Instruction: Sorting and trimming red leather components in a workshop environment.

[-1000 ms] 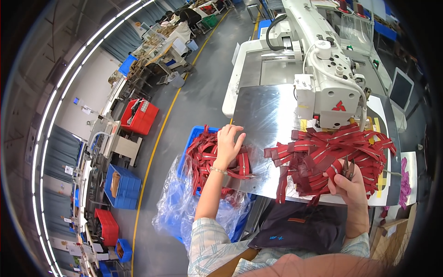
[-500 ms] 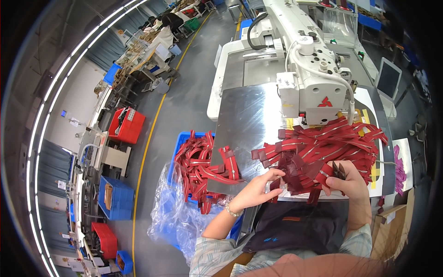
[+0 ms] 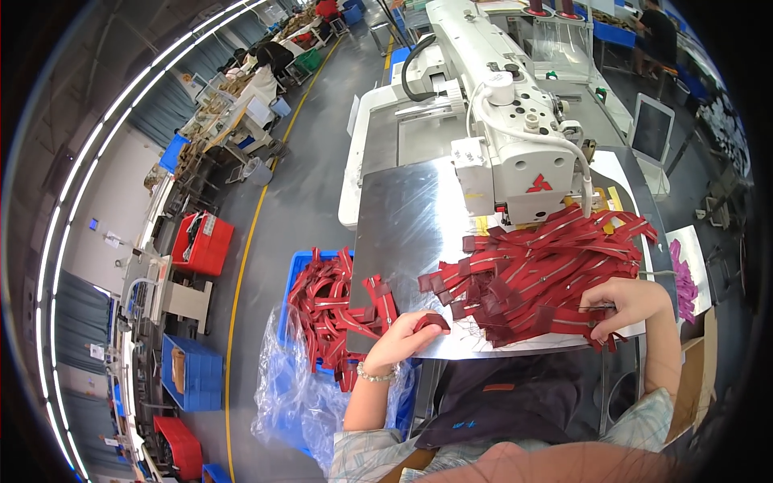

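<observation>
The person's two forearms are bare from the elbow down. A light plaid shirt with pale blue and cream checks shows at five to six o'clock, its short sleeves ending at the elbows. The left hand (image 3: 405,339) has a thin bracelet of small pale beads around its wrist. The right hand (image 3: 626,304) has no ring or watch in view. A dark navy apron or garment with a small orange-red tab lies over the lap.

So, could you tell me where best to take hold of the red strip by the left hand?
Probably pinch the red strip at its raised, arched middle, coming from above and the near edge. It lies apart from the big pile on the metal plate, at the left hand.
</observation>
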`<action>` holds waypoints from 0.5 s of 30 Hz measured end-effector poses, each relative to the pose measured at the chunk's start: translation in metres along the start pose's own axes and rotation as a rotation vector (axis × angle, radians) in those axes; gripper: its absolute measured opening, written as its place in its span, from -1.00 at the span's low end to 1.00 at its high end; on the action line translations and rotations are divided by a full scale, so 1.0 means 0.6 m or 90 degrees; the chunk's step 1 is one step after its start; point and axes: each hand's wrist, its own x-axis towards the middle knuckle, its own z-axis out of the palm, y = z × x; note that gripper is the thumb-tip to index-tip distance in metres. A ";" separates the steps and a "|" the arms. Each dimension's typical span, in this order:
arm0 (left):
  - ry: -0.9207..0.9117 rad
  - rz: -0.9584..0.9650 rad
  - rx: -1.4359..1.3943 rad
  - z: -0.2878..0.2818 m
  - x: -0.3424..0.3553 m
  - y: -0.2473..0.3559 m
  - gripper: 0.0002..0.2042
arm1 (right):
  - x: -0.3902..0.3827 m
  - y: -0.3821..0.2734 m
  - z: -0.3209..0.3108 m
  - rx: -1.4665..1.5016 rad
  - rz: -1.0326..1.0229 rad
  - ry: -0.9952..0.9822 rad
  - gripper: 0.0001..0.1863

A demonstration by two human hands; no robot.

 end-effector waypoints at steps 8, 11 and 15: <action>0.100 0.101 -0.087 -0.027 -0.001 -0.021 -0.80 | -0.058 0.012 -0.050 0.053 0.121 0.153 -0.62; 0.131 0.101 -0.049 -0.020 0.003 -0.012 -0.81 | -0.064 0.018 -0.059 0.158 0.104 0.377 -0.73; 0.159 0.113 -0.047 -0.012 0.013 -0.021 -0.81 | -0.033 0.039 -0.063 0.073 0.099 0.547 -0.79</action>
